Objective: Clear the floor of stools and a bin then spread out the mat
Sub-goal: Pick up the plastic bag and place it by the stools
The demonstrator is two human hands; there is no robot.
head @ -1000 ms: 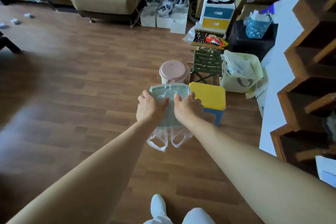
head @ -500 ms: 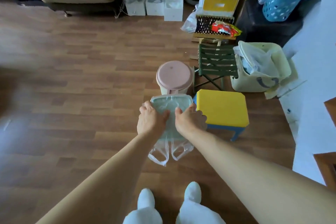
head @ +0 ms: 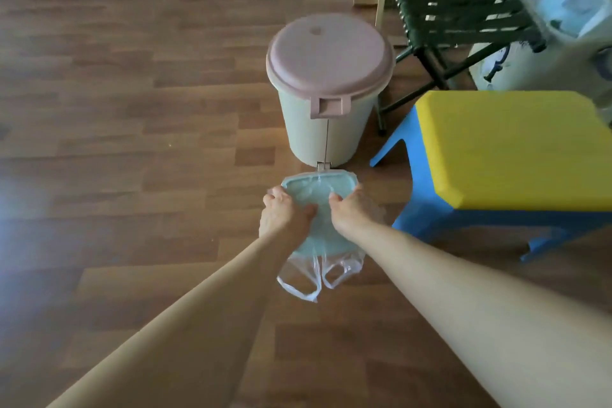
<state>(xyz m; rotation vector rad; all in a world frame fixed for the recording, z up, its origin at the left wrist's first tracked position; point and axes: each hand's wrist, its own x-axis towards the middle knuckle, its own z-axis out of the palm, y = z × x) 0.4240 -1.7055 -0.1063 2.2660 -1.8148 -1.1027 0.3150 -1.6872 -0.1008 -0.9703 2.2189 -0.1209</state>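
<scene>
Bin (head: 319, 192), small and pale green with a clear plastic liner (head: 318, 275), is gripped at its rim by both hands; the left hand (head: 286, 214) is curled closed over the rim's left side with its thumb pressed inward on the liner; the right hand (head: 352, 210) is likewise closed over the rim's right side, fingers wrapped around the outside; the liner's loose handles hang below the bin toward the person. Taking the bin as landmark: just beyond it stands a beige pedal bin (head: 328, 129) with a shut pink lid (head: 329, 53), its pedal all but touching the green rim; to the bin's right, near but apart, stands a stool with a yellow top (head: 516, 149) and blue legs; further beyond and to the right is a dark green folding stool (head: 460, 7); whether the bin rests on the wooden floor (head: 132, 142) cannot be told.
</scene>
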